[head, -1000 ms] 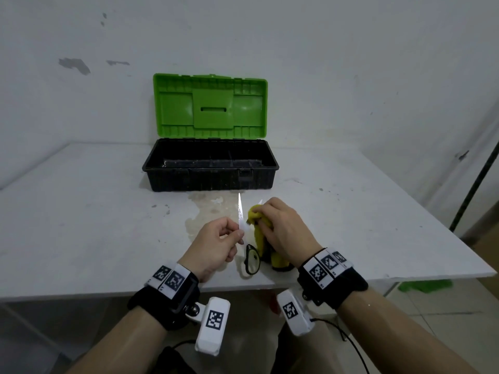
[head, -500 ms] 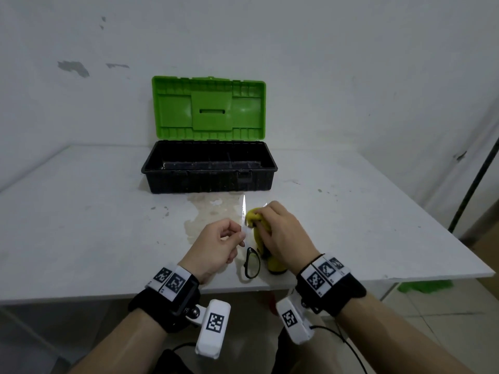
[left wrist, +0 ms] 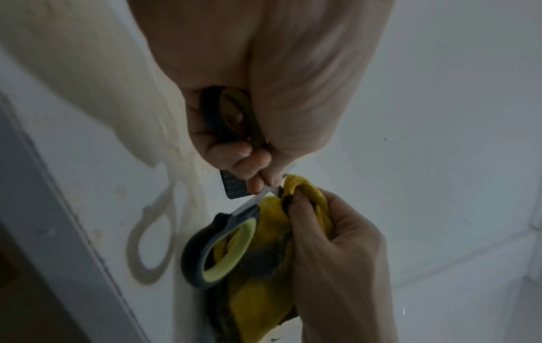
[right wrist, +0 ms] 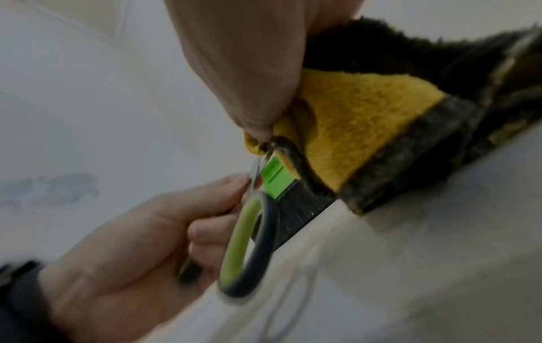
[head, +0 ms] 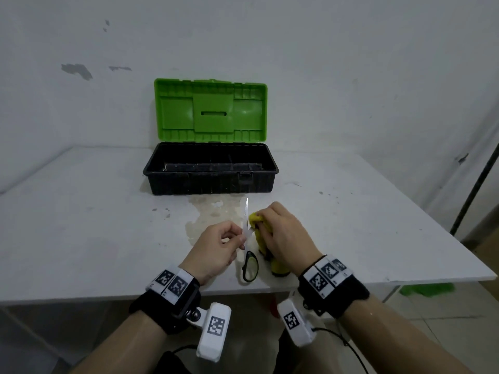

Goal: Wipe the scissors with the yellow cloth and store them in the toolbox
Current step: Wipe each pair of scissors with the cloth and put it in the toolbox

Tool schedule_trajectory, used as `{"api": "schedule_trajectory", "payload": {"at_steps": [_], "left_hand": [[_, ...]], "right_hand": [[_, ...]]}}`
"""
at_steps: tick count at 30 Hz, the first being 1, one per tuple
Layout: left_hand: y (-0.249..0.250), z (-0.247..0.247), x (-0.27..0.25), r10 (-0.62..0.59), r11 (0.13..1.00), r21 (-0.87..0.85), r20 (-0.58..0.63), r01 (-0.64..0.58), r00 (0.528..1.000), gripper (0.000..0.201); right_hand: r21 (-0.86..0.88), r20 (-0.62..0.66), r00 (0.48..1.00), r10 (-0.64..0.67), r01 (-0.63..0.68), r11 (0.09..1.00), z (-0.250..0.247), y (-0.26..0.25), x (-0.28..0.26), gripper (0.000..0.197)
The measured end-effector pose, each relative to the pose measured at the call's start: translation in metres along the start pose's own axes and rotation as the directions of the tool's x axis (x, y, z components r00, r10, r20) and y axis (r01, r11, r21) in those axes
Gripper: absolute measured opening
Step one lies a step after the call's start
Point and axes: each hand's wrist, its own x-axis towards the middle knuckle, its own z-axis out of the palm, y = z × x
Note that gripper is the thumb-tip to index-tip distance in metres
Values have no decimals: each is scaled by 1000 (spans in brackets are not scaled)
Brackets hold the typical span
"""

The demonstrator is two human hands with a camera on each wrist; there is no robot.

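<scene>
Since 1 second ago, both hands have edged toward the toolbox (head: 210, 171). Left hand (head: 216, 249) pinches the open scissors (head: 247, 238) by 1 blade over the desk (head: 81, 225). Right hand (head: 286, 236) clutches the cloth (head: 256, 221) round the other blade.

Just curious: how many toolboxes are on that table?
1: the toolbox, lid open, sits at the table's far side near the wall. None other visible.
</scene>
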Motion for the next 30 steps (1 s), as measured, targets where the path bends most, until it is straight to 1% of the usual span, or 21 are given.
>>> {"api": "schedule_trajectory", "payload": {"at_steps": [3, 5, 7, 8, 10, 11, 12, 14, 17, 19, 21, 23, 26, 27, 28, 30], "left_hand": [[-3, -1, -1, -20, 1000, 3, -4, 20, 1000, 10], [-5, -2, -1, -45, 999, -19, -11, 45, 999, 11], [-5, -3, -1, -57, 998, -28, -24, 56, 998, 10], [-5, -3, 0, -56, 998, -33, -25, 55, 998, 9], [-4, -2, 1, -46, 998, -48, -9, 46, 999, 10], [-3, -1, 2, -39, 998, -49, 1, 39, 999, 10], [-2, 0, 2, -31, 999, -40, 9, 31, 999, 10], [-2, 1, 0, -15, 1000, 1, 12, 15, 1000, 8], [-4, -2, -2, -9, 999, 45, 6, 9, 1000, 7], [-5, -4, -2, -24, 999, 26, 6, 24, 1000, 7], [-4, -5, -1, -36, 999, 8, -1, 36, 999, 7], [-2, -6, 0, -39, 999, -3, -9, 39, 999, 8], [0, -5, 1, -35, 999, -23, -2, 35, 999, 8], [0, -5, 1, -35, 999, -18, 2, 35, 999, 8], [0, -4, 0, -34, 999, -9, 8, 34, 999, 8], [-1, -4, -1, -31, 999, -9, 21, 31, 999, 8]], "right_hand": [[-3, -33, 989, 141, -141, 990, -11, 15, 11, 17], [7, -76, 981, 179, -179, 984, -17, 19, 12, 15], [40, -97, 988, 118, -115, 993, -18, 11, 5, 12], [45, -71, 996, 59, -56, 997, -15, 3, -1, 11], [22, 24, 999, -45, 45, 999, -4, -12, -13, 11], [2, 57, 996, -72, 71, 997, 1, -16, -18, 11], [-16, 62, 995, -73, 74, 997, 6, -17, -19, 11], [-17, 21, 1000, -18, 19, 1000, 8, -11, -16, 13], [2, -39, 994, 105, -105, 995, 1, 5, -5, 16], [13, -80, 980, 181, -180, 983, -8, 14, 3, 18], [38, -137, 970, 201, -197, 980, -16, 15, 5, 17], [45, -149, 981, 127, -121, 992, -17, 8, 0, 14], [20, -23, 999, -50, 50, 999, -4, -6, -16, 13], [4, 10, 997, -72, 72, 997, 1, -7, -19, 13], [-5, 14, 997, -72, 72, 997, 3, -5, -20, 13], [16, -41, 999, -27, 28, 999, 3, 2, -17, 13]]}}
